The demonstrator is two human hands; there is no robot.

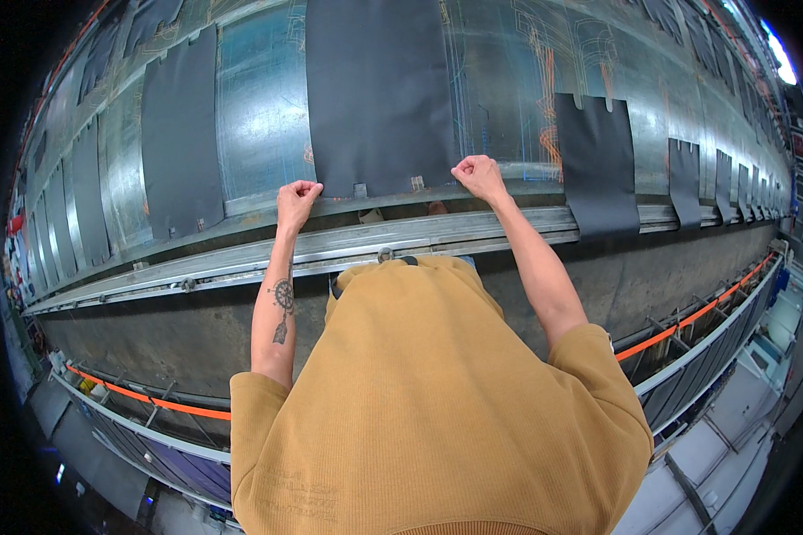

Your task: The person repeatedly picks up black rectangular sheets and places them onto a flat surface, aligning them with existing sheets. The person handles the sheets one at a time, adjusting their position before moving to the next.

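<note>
A long dark grey sheet [379, 98] of flexible material lies flat on a long metal-topped table [260, 116], its near edge toward me. Small notches show along that near edge. At its near left corner, my left hand [298, 203] is closed in a pinch, thumb and forefinger together on the sheet. My right hand [482, 178] pinches the near right corner the same way, with its other fingers curled in. Both forearms reach forward, the sheet's width apart.
Another dark sheet [180, 134] lies to the left. On the right, a notched sheet [598, 160] hangs over the near edge, with smaller ones beyond. A metal rail [366, 254] runs between me and the table. Behind me is a railing with an orange strip [183, 407].
</note>
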